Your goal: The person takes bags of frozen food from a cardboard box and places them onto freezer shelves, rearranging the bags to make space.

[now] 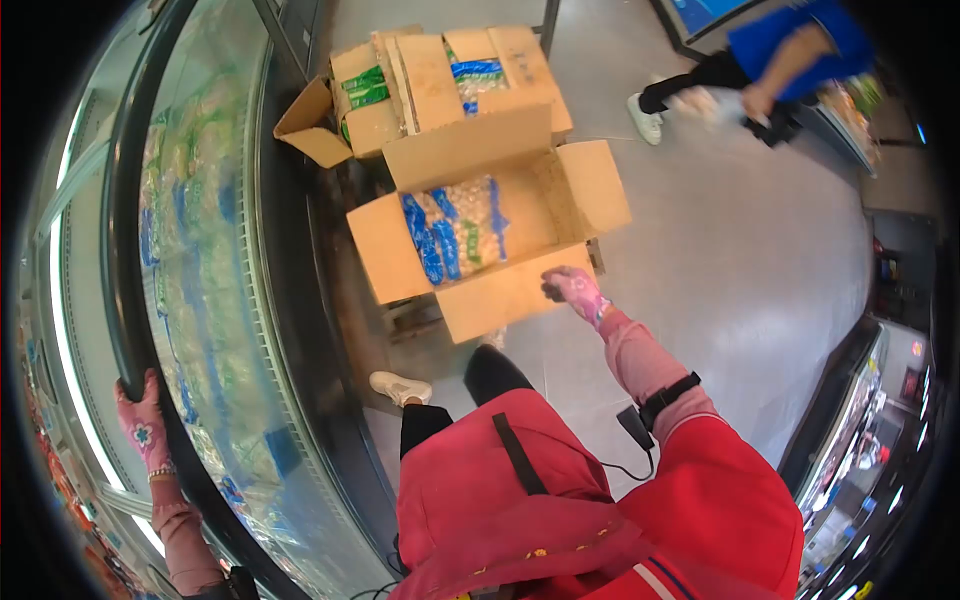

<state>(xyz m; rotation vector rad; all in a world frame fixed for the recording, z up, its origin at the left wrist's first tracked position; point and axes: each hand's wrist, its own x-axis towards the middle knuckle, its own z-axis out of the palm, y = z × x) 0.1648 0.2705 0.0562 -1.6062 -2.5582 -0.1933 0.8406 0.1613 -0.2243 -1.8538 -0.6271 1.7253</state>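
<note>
My left hand [143, 425], in a pink patterned glove, is wrapped round the black rail [128, 250] of the refrigerated display case at the left. My right hand [575, 289], in a matching glove, is over the near flap of an open cardboard box [530, 215]. Its fingers are bent, and whether they touch the flap or hold anything is too small to tell. Bags with blue and green print [458, 230] lie in the left part of that box. Its right part shows bare cardboard.
Behind the open box stand more cardboard boxes [425, 80] with printed bags inside. Stacked bags [195, 270] fill the display case. A person in a blue top [800, 50] is at the upper right. More display cases [840, 430] line the right side.
</note>
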